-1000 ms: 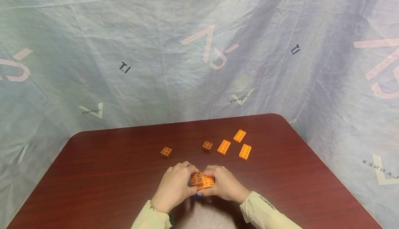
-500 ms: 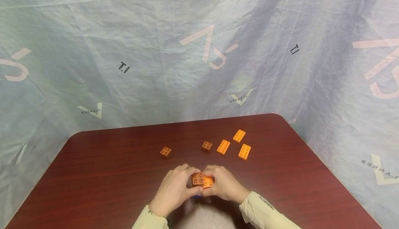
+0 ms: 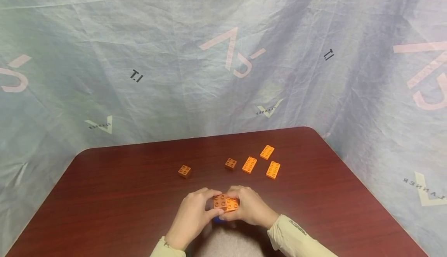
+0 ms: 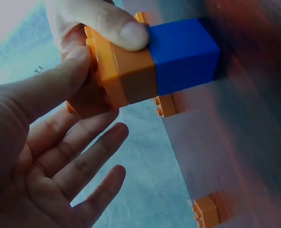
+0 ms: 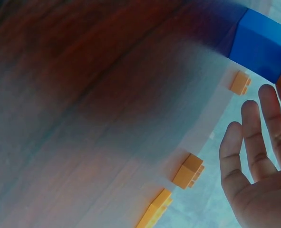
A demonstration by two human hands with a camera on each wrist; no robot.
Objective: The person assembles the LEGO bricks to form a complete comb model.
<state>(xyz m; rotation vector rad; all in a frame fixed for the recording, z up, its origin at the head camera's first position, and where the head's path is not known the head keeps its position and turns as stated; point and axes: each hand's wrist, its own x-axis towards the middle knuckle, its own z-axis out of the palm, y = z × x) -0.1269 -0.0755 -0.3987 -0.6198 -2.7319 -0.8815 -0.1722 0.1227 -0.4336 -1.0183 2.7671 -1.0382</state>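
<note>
My left hand (image 3: 192, 215) pinches a small brown toy building brick (image 3: 220, 201) between thumb and fingers, at the left end of an orange brick (image 3: 233, 204). The left wrist view shows this stack side-on: a blue block (image 4: 185, 57) at the table, a brown brick (image 4: 136, 78) on it, then the thin orange one. In that view the pinched brick overlaps the orange brick's studs. My right hand (image 3: 252, 206) grips the stack from the right, thumb on its near side. In the right wrist view its other fingers (image 5: 256, 142) extend beside the blue block.
Beyond my hands, two small brown bricks (image 3: 184, 171) (image 3: 231, 164) sit on the dark red table (image 3: 115, 195). Three flat orange bricks (image 3: 249, 165) (image 3: 267, 152) (image 3: 273, 170) lie to their right. A printed grey cloth (image 3: 181, 74) hangs behind the table.
The brown brick in my left hand has turned slightly and now lines up more squarely with the orange brick. My right hand keeps its grip on the stack.
</note>
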